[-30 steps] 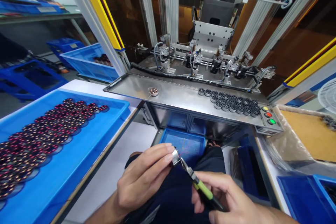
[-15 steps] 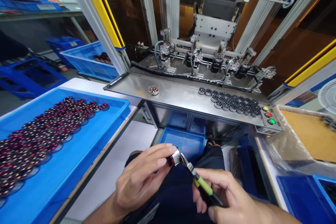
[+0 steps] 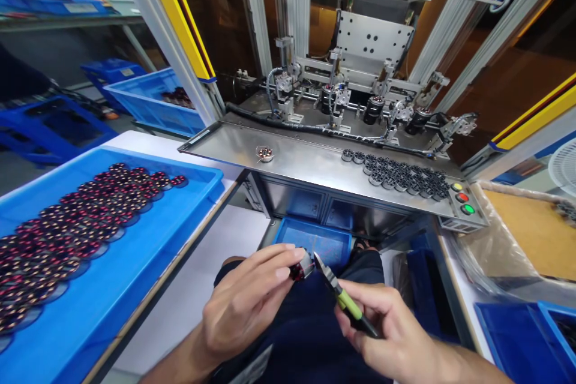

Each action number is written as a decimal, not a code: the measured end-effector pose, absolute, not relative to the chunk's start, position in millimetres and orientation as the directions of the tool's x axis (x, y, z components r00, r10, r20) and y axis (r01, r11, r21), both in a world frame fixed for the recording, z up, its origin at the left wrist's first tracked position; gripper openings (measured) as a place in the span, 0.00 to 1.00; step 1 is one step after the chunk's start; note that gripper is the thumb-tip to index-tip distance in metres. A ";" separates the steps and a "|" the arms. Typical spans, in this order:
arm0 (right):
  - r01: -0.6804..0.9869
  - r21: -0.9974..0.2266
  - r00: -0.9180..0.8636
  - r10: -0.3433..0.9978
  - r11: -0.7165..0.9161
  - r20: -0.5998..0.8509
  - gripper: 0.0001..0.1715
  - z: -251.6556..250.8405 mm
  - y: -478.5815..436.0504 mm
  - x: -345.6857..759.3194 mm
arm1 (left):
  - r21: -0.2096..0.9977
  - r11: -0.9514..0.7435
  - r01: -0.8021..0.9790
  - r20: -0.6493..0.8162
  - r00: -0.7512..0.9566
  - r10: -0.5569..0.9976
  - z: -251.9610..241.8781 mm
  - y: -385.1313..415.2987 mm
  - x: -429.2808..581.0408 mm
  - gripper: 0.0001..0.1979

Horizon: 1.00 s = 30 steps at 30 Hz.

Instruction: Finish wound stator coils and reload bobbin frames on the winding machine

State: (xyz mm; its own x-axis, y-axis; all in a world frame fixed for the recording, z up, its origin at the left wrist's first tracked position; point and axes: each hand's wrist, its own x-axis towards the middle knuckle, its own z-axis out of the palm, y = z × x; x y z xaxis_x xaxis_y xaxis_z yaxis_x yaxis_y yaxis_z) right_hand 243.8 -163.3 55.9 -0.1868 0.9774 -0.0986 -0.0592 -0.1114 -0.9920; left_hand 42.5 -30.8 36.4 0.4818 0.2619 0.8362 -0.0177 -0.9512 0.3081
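Pinching left hand (image 3: 245, 300): held a silver-and-dark round metal part (image 3: 305, 266), lower centre.
Right hand (image 3: 382, 319): gripped green-and-black steel pliers (image 3: 348, 303).

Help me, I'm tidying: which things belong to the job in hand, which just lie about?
Job in hand:
- round silver-and-red metal part, left hand
- green-black metal pliers, right hand
- round red-copper coils, probably

Seemingly lying about:
- round white fan
- blue plastic bin, top left
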 end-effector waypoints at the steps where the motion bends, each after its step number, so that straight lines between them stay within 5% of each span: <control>1: -0.067 -0.990 -0.168 0.980 -0.122 -0.109 0.19 53.5 -162.4 244.5 | 0.307 -0.952 -0.013 0.836 0.481 0.263 33.8 -30.2 41.9 0.39; 6: -0.045 -0.989 -0.094 0.987 -0.138 -0.133 0.32 39.2 -152.5 253.0 | 0.521 -0.841 -0.143 0.814 0.381 0.440 18.0 -28.4 37.6 0.43; 9: 0.221 -0.975 -0.037 0.999 0.001 -0.007 0.27 45.6 -126.0 263.4 | 0.797 -0.419 -0.435 0.583 0.373 0.722 13.5 -29.4 36.7 0.33; 12: 0.599 -0.790 0.053 0.978 0.129 0.200 0.30 60.8 -74.0 277.1 | 0.817 -0.002 -0.576 0.335 0.473 0.815 14.1 -31.4 36.4 0.21; 14: 0.819 -0.573 0.108 0.972 0.030 0.206 0.33 67.4 -28.3 285.1 | 0.806 0.101 -0.584 0.261 0.503 0.824 15.4 -33.2 35.6 0.22; 16: 0.868 -0.494 0.164 0.970 -0.054 0.182 0.31 66.8 18.7 289.5 | 0.783 0.191 -0.591 0.196 0.528 0.826 16.5 -34.7 34.4 0.23; 25: 0.919 -0.251 0.355 0.916 -0.305 0.188 0.26 27.2 111.4 274.1 | 0.747 0.261 -0.611 0.074 0.466 0.882 12.9 -38.5 9.6 0.23; 30: 0.952 -0.171 0.291 0.926 -0.255 0.240 0.25 14.9 120.8 280.9 | 0.938 0.134 -0.320 -0.002 0.381 0.925 1.2 -31.2 -61.3 0.23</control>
